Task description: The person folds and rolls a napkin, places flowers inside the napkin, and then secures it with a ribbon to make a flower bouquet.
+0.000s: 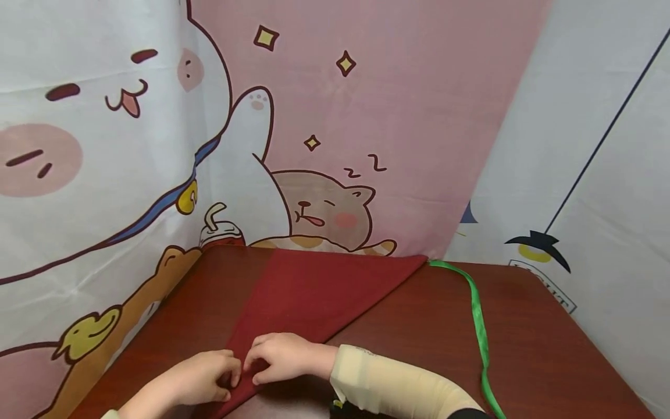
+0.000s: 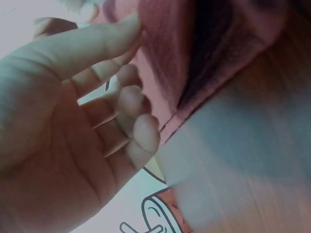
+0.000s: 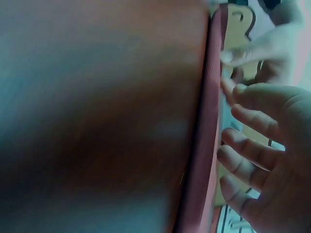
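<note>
A dark red cloth [image 1: 314, 291] lies folded to a triangle on the brown table, its narrow corner towards the near left. At that corner my left hand [image 1: 209, 375] has its fingers loosely bent over the cloth's left edge, the thumb apart from them. In the left wrist view the left thumb [image 2: 114, 36] reaches the cloth [image 2: 163, 63], where a dark fold gapes. My right hand [image 1: 285, 358] is just across from the left one, fingertips at the cloth. Its fingers [image 3: 252, 162] are spread and slightly bent along the cloth's folded edge [image 3: 204, 131] in the right wrist view.
A green ribbon [image 1: 477, 314] trails from the cloth's far right corner down the right side of the brown table [image 1: 549, 349]. Printed cartoon curtains [image 1: 392, 116] stand behind and to the left of the table.
</note>
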Motion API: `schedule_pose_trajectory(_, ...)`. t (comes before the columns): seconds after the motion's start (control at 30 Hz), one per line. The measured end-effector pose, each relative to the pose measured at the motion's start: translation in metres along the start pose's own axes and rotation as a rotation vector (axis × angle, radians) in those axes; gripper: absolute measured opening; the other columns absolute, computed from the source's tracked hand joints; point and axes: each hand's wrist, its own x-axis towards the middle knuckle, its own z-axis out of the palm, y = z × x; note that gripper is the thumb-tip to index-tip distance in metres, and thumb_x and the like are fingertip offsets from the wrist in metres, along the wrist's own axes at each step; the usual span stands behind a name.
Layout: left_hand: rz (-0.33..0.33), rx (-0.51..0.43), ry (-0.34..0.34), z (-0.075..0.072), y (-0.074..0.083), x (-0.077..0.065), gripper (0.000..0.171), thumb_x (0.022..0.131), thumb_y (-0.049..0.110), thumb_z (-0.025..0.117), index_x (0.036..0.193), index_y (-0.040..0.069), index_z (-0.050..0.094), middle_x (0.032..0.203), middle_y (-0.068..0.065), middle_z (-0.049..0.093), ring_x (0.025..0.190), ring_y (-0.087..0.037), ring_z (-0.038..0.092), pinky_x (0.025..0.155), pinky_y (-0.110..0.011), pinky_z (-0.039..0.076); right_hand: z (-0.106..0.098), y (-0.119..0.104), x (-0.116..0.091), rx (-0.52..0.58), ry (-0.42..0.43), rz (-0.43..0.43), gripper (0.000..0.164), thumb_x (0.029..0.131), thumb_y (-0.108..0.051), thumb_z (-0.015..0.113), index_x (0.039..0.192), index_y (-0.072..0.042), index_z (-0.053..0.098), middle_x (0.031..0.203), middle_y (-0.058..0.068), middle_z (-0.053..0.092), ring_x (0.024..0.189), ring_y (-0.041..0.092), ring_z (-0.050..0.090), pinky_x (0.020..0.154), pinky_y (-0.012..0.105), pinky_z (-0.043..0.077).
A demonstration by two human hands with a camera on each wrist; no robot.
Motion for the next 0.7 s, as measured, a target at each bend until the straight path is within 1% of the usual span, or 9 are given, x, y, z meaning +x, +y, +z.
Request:
schedule_pose_trajectory(0.03, -0.003, -0.002, -0.011, 0.000, 0.000, -0.003, 0.027, 0.072, 0.013, 0.080, 0.078, 0.027, 0.058, 0.076, 0.019, 0.042, 0.068, -0.001, 0.048, 0.059, -0.024, 0.040, 0.001, -0.006, 0.003, 0.003, -0.010, -0.013, 0.023, 0.084, -0.031, 0.073, 0.107, -0.026, 0.071, 0.098, -0.018, 0.058, 0.090, -0.011, 0.050, 0.076, 0.006, 0.037)
schedule_pose_trajectory(0.1, -0.007, -0.024, -0.029, 0.001, -0.001, -0.008, 0.027, 0.072, 0.012, 0.080, 0.077, 0.027, 0.058, 0.075, 0.019, 0.043, 0.068, -0.001, 0.048, 0.058, -0.024, 0.040, 0.002, -0.014, 0.009, 0.023, -0.032, -0.030, 0.019, 0.085, -0.028, 0.073, 0.104, -0.026, 0.072, 0.094, -0.019, 0.057, 0.085, -0.014, 0.049, 0.073, 0.005, 0.036)
schedule_pose_trajectory(0.2, -0.017, -0.069, -0.060, 0.003, -0.001, -0.014, 0.026, 0.070, 0.009, 0.078, 0.074, 0.026, 0.059, 0.069, 0.020, 0.045, 0.064, -0.001, 0.049, 0.056, -0.023, 0.040, 0.003, -0.025, 0.015, 0.052, -0.071, -0.031, 0.014, 0.085, -0.026, 0.073, 0.099, -0.027, 0.073, 0.089, -0.021, 0.057, 0.079, -0.017, 0.046, 0.070, 0.004, 0.035)
schedule_pose_trajectory(0.23, -0.021, -0.087, -0.071, 0.004, -0.001, -0.016, 0.026, 0.070, 0.007, 0.078, 0.073, 0.026, 0.059, 0.066, 0.020, 0.046, 0.062, 0.000, 0.049, 0.054, -0.022, 0.040, 0.004, -0.028, 0.017, 0.062, -0.087, -0.030, 0.013, 0.085, -0.026, 0.073, 0.098, -0.028, 0.073, 0.088, -0.022, 0.056, 0.077, -0.017, 0.046, 0.069, 0.004, 0.035)
schedule_pose_trajectory(0.27, -0.025, -0.110, -0.082, 0.005, -0.001, -0.018, 0.027, 0.069, 0.006, 0.077, 0.072, 0.025, 0.059, 0.064, 0.019, 0.046, 0.056, 0.002, 0.042, 0.051, -0.021, 0.036, 0.005, -0.030, 0.018, 0.066, -0.100, -0.031, 0.012, 0.086, -0.027, 0.073, 0.097, -0.028, 0.073, 0.087, -0.023, 0.056, 0.076, -0.017, 0.045, 0.068, 0.004, 0.035)
schedule_pose_trajectory(0.4, -0.044, -0.160, -0.112, 0.007, -0.001, -0.025, 0.027, 0.069, 0.002, 0.075, 0.070, 0.024, 0.059, 0.057, 0.018, 0.045, 0.052, 0.002, 0.042, 0.048, -0.020, 0.035, 0.008, -0.038, 0.024, 0.046, -0.132, -0.034, 0.009, 0.085, -0.031, 0.073, 0.094, -0.030, 0.073, 0.079, -0.026, 0.056, 0.069, -0.017, 0.044, 0.062, 0.004, 0.035)
schedule_pose_trajectory(0.53, -0.036, -0.186, -0.117, 0.008, -0.004, -0.025, 0.026, 0.067, 0.000, 0.074, 0.070, 0.022, 0.060, 0.057, 0.018, 0.044, 0.052, 0.003, 0.040, 0.047, -0.019, 0.033, 0.011, -0.041, 0.026, 0.021, -0.156, -0.008, 0.009, 0.083, -0.035, 0.075, 0.091, -0.032, 0.072, 0.069, -0.028, 0.055, 0.061, -0.015, 0.044, 0.058, 0.006, 0.036)
schedule_pose_trajectory(0.63, -0.032, -0.194, -0.127, 0.008, -0.004, -0.023, 0.025, 0.066, 0.001, 0.074, 0.070, 0.021, 0.059, 0.057, 0.019, 0.043, 0.051, 0.004, 0.038, 0.047, -0.018, 0.031, 0.012, -0.042, 0.025, 0.020, -0.189, 0.021, 0.010, 0.082, -0.035, 0.076, 0.088, -0.032, 0.069, 0.063, -0.026, 0.053, 0.057, -0.011, 0.044, 0.054, 0.009, 0.036)
schedule_pose_trajectory(0.7, -0.032, -0.189, -0.140, 0.007, -0.004, -0.023, 0.025, 0.066, 0.002, 0.074, 0.070, 0.020, 0.058, 0.057, 0.018, 0.042, 0.051, 0.003, 0.037, 0.046, -0.018, 0.030, 0.013, -0.040, 0.024, 0.028, -0.208, 0.034, 0.012, 0.081, -0.035, 0.077, 0.083, -0.030, 0.067, 0.062, -0.024, 0.052, 0.055, -0.009, 0.044, 0.053, 0.010, 0.036)
